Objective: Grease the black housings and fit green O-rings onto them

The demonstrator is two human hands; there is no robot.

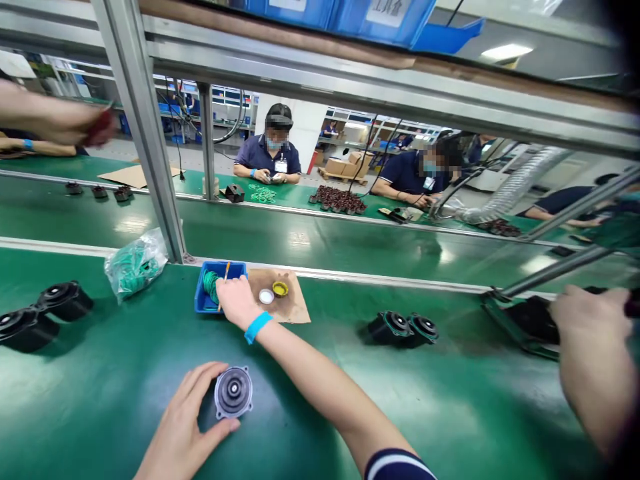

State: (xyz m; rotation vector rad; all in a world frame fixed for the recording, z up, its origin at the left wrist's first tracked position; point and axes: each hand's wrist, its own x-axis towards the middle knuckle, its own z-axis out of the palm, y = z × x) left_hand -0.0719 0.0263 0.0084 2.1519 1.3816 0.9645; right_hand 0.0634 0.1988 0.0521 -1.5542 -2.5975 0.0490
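Observation:
Between the thumb and fingers of my left hand (pixel 193 417) is a round grey-rimmed housing (pixel 233 392) with a black ringed centre and small lugs, held low over the green bench. My right hand (pixel 238 301), with a blue wristband, reaches to a small blue bin (pixel 204 305). Its fingers are bent together beside the green rubber rings (pixel 210 283) in the bin. A thin orange stick (pixel 227 270) rises by these fingers. What the fingertips pinch, if anything, is hidden.
Right of the bin, a stained cardboard piece (pixel 297 303) carries a white lid (pixel 266 296) and a yellow pot (pixel 280 289). A bag of green rings (pixel 135 267) lies left. Black housings (pixel 395 327) stand on both sides. Other people's hands (pixel 590 340) show at the edges; a metal post (pixel 160 147) rises ahead.

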